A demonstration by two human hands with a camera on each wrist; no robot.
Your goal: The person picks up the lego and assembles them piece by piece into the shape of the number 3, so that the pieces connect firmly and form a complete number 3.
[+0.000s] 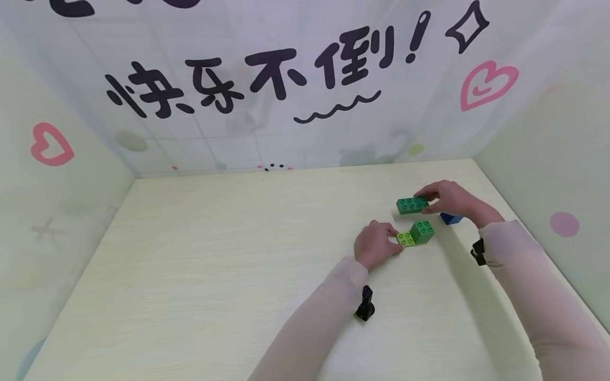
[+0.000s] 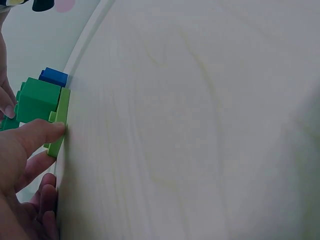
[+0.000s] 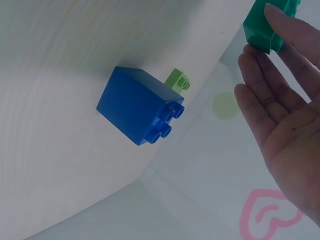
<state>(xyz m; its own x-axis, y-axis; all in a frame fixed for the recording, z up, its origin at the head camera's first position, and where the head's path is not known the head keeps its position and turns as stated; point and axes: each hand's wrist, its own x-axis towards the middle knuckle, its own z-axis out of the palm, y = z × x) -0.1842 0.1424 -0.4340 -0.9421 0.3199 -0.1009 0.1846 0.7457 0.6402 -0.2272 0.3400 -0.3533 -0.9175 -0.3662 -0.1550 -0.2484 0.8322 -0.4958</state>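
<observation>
My left hand [image 1: 375, 245] pinches the near end of a flat light green building brick [image 1: 405, 239] between thumb and finger, on the table. A taller green brick [image 1: 421, 233] stands at that piece's right end. My right hand [image 1: 447, 200] grips a long dark green brick [image 1: 410, 206] by its right end, apart from the other bricks. In the right wrist view this brick [image 3: 260, 25] sits between thumb and fingertips. A blue brick [image 3: 137, 107] with studs rests on the table below the right hand, partly hidden by it in the head view.
The pale wooden tabletop [image 1: 214, 264] extends widely to the left. Behind it hangs a printed cloth wall [image 1: 214, 137], and side walls [image 1: 548, 174] close off both sides. Black wrist mounts [image 1: 365, 304] sit on the sleeves.
</observation>
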